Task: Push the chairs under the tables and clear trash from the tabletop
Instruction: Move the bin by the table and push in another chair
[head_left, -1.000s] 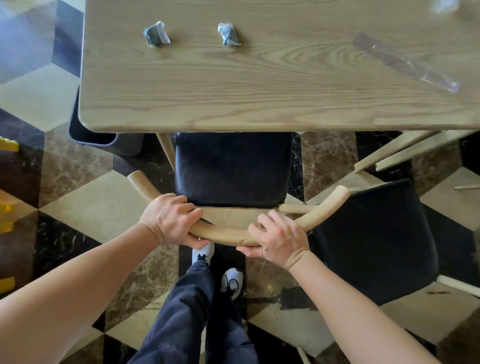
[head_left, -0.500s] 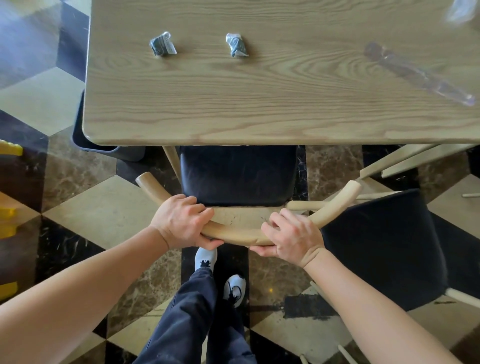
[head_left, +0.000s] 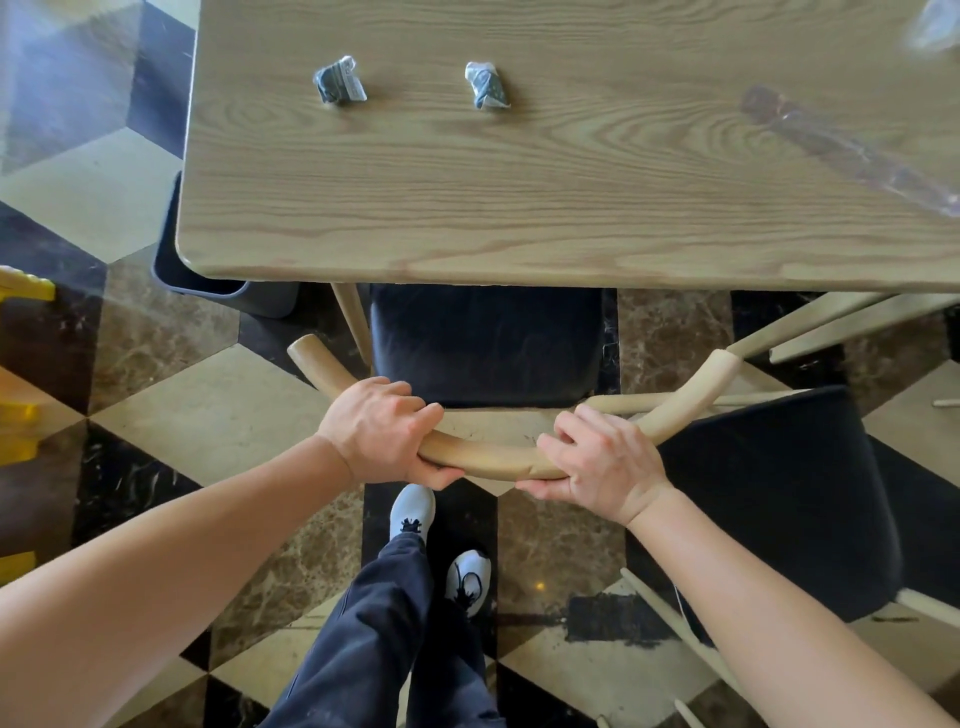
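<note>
Right, head view only: the step in hand is the chair push. Left hand and right hand are both clamped on the curved wooden back rail of the chair, fingers over the top, thumbs underneath. The hands sit apart w/ a bare stretch of rail between them. The chair's black seat is partly under the desk: the front is hidden beneath the near edge, while the back part & rail are out in the open on the person's side. By my read the push is underway but not done, and the seat has room to go further in. Next move prob calls for an even shove fwd w/ both hands so the chair runs straight. Mind the rail's right tip, which sits close to the second chair standing out at an angle; it could snag. That one looks not yet pushed in, so it's likely next. Trash lies untouched on the desk: two crumpled wrappers, one toward the left, the other near it, plus a long clear plastic sleeve at right. A dark bin stands on the floor at the desk's left corner, partly beneath it, and is prob where the trash goes.
</note>
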